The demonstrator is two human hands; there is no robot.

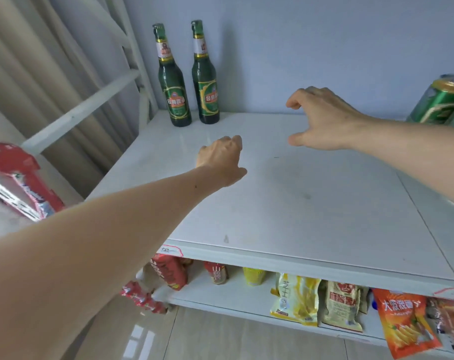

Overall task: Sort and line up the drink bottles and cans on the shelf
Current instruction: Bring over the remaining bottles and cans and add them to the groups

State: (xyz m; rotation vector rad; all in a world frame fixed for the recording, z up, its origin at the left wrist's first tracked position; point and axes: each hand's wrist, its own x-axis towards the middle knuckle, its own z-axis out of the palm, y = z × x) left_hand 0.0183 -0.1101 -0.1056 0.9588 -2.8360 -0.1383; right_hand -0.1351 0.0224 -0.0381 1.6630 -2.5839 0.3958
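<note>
Two green glass beer bottles stand upright side by side at the back left of the white shelf top: the left bottle and the right bottle. A green can leans at the far right edge, partly cut off. My left hand hovers over the shelf a little in front of the bottles, fingers loosely curled, holding nothing. My right hand is spread in a wide claw over the middle of the shelf, thumb and fingers apart, holding nothing.
A white frame post and diagonal braces rise at the left behind the bottles. A red and silver carton lies at the far left. The lower shelf holds snack bags and small packs.
</note>
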